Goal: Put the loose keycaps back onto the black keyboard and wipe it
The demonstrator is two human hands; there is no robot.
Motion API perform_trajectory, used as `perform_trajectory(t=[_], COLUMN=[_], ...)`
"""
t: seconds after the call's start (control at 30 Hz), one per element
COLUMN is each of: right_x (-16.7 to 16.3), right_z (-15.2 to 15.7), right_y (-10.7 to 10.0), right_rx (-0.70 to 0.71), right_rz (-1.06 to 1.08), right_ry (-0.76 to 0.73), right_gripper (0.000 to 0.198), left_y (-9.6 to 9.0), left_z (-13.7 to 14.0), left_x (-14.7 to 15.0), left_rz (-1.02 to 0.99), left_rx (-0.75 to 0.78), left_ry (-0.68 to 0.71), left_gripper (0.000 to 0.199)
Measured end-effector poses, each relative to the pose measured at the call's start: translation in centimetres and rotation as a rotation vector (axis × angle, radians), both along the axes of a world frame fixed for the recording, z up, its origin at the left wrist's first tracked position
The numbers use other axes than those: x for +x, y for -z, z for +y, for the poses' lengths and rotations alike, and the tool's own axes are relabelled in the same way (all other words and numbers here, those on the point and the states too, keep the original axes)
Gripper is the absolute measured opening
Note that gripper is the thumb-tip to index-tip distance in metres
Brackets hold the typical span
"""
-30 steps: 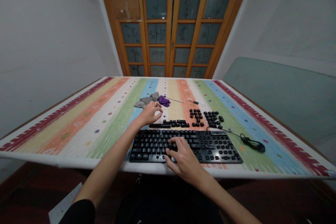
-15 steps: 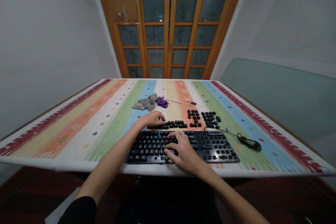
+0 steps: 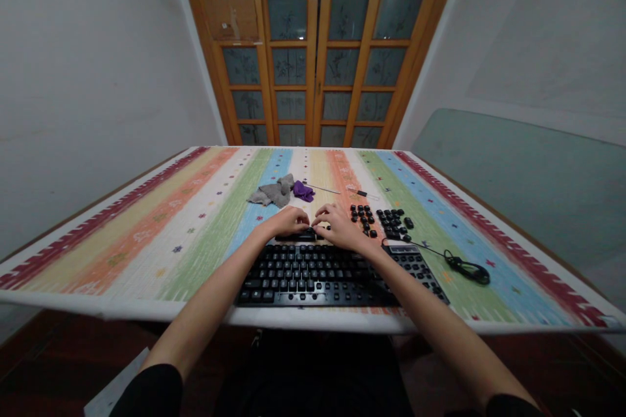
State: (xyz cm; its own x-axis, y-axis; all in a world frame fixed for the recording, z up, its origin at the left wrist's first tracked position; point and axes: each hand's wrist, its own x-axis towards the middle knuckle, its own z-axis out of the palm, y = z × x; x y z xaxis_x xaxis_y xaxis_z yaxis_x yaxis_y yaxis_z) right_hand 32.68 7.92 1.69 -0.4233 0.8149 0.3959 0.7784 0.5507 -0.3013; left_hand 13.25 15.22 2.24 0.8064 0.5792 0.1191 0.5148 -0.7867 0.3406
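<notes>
Wooden doors with glass panes (image 3: 291,68) stand beyond the table (image 3: 122,241), which is spread with a striped cloth; on its near edge, in front of the person, lies a black keyboard (image 3: 288,270), keys seated across its left and middle, sockets bare at the right end and along much of the bottom row; the right forearm passes over its right part.

The left hand (image 3: 292,220) is palm down beyond the keyboard's far edge, fingers curled and lowered onto a long black key bar (image 3: 297,236); whether it grips the bar or only rests on it cannot be told; the right hand (image 3: 337,227) is just beside it, half closed, thumb and forefinger bent near the bar's right end; whether anything sits between those tips cannot be made out.

A crumpled grey cloth (image 3: 276,193) lies beyond the left hand, with a coiled cable (image 3: 467,267) off to the keyboard's right; a smaller purple cloth (image 3: 304,191) touches the grey one; a thin rod (image 3: 325,189) lies to its right; smallest are the loose keycaps (image 3: 392,225), grouped beyond the keyboard's right half.
</notes>
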Motion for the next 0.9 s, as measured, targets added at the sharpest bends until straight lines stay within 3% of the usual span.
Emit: perform_trajectory(t=[0.2,0.6,0.77,0.9], right_x=[-1.0,-0.9,-1.2,-0.2], right_z=[2.2,2.8,2.3,-0.6], right_y=[0.6,0.7,-0.3,-1.4], right_rx=[-0.092,-0.17,-0.168,-0.114], right_rz=[-0.108,-0.089,-0.023,0.142], right_ry=[-0.021,0.049,0.062,0.014], right_gripper=[0.012,0.006,0.006,0.009], left_y=[0.4,0.3,-1.1,-1.8], left_z=[0.1,-0.4,-3.5,-8.2], left_x=[0.0,-0.8,-1.6,-2.5], left_rz=[-0.022,-0.171,-0.307,-0.464], left_rx=[-0.031,-0.069,-0.041,-0.006], left_ry=[-0.022,-0.067,-0.082,0.073], left_gripper=[0.016,0.014,0.008,0.008])
